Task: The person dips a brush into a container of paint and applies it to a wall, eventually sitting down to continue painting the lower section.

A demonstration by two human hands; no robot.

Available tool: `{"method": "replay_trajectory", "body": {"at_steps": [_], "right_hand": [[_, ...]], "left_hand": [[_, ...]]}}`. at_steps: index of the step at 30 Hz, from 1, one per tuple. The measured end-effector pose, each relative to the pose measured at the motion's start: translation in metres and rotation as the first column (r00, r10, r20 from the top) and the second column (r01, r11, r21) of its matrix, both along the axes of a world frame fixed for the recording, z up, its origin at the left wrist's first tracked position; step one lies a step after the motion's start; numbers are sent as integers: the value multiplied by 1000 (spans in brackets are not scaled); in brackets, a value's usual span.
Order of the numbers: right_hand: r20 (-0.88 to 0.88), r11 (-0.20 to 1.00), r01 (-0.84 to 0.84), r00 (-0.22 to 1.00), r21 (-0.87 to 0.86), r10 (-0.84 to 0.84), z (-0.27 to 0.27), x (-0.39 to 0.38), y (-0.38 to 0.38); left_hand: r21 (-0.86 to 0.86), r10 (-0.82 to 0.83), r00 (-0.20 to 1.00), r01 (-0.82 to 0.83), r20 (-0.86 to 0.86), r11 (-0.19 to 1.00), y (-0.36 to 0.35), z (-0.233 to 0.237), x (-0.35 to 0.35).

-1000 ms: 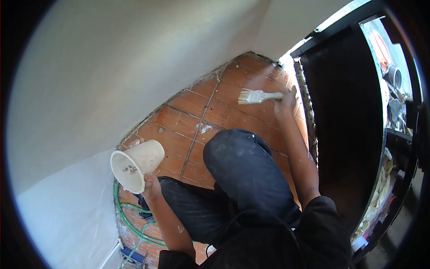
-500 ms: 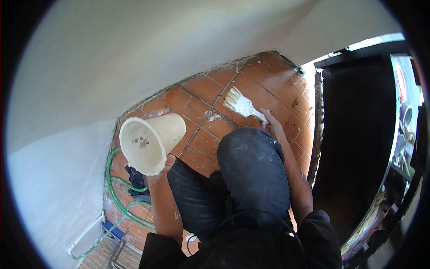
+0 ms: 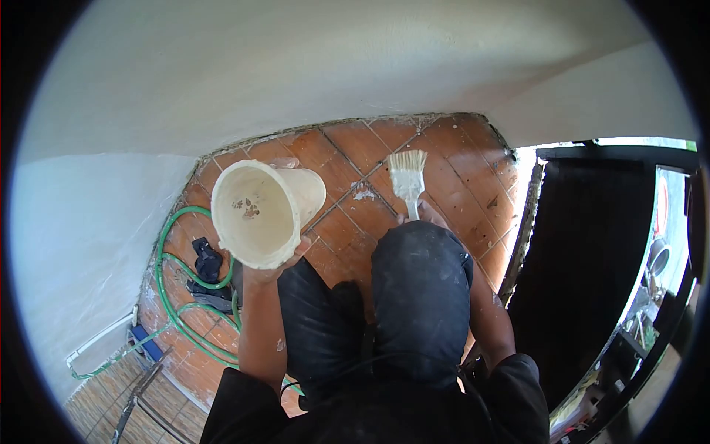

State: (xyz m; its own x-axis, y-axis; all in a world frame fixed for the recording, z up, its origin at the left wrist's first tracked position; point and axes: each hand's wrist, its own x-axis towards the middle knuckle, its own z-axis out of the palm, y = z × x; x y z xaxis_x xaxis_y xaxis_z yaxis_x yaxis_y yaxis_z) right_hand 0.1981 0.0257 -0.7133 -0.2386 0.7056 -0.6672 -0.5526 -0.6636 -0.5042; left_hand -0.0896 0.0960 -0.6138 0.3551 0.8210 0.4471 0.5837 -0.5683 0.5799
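Observation:
A cream-coloured plastic bucket [image 3: 309, 194] is tilted on its side, its mouth toward me, with reddish-brown specks on the inside bottom. My left hand [image 3: 290, 259] is closed around it, thumb by the near rim, other fingers showing at the far side. In my right hand [image 3: 429, 213] is a wide paintbrush [image 3: 407, 177], gripped by its white handle with pale bristles pointing away from me. The brush is crusted with white. My right knee partly hides that hand. The bucket and brush are held apart, above the tiled floor.
Orange floor tiles [image 3: 333, 214] with white splatters meet a pale wall [image 3: 296, 66] ahead and left. A green hose [image 3: 160, 274] loops around dark objects [image 3: 207, 259] on the left. A dark door panel [image 3: 592, 266] stands at right. A metal frame [image 3: 129, 407] lies lower left.
The brush has swung from slanting left to nearly upright, and my right hand has drawn in behind the knee. The bucket has shifted slightly up and right as the view turned.

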Motion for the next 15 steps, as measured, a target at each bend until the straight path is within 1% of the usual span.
{"method": "replay_trajectory", "body": {"at_steps": [1, 2, 3, 4, 5, 7, 8, 9, 10, 11, 12, 13, 15], "right_hand": [[58, 1000, 12, 998, 5, -13, 1, 2, 6], [65, 1000, 6, 998, 5, -6, -12, 6, 11], [271, 995, 11, 962, 101, -38, -35, 10, 17], [461, 981, -5, 883, 195, -87, -36, 12, 25], [469, 980, -11, 879, 198, -85, -33, 15, 28], [723, 955, -75, 671, 289, -166, -18, 22, 39], [724, 952, -77, 668, 295, -170, -9, 23, 46], [766, 884, -73, 535, 462, -356, -1, 24, 53], [751, 786, -97, 388, 610, -535, 7, 25, 61], [751, 786, -98, 386, 611, -536, 17, 27, 73], [655, 698, -70, 422, 713, -627, 27, 30, 88], [550, 602, -36, 453, 798, -702, 37, 33, 101], [567, 652, 4, 490, 758, -663, 64, 34, 129]], "left_hand": [[-1, 8, 1000, -8, 7, 1000, -2, -1, -5], [35, -19, 995, 22, -96, 999, -5, -2, -11], [72, -44, 979, 59, -197, 996, -7, -4, -13], [73, 19, 989, -8, -149, 997, -10, -7, -12], [77, 23, 990, -13, -140, 997, -13, -7, -10], [10, 54, 998, -55, 40, 998, -14, -6, -7], [-27, 71, 989, -69, 126, 997, -14, -5, -7], [-66, 90, 974, -78, 208, 995, -14, -3, -6], [-107, 110, 951, -83, 287, 991, -13, -2, -5], [-106, 109, 951, -82, 289, 991, -5, 10, 7], [-167, 58, 890, 21, 453, 986, 8, 33, 28], [-213, 22, 797, 134, 604, 968, 15, 45, 39], [-183, -12, 779, 162, 627, 970, 19, 44, 39]]}}
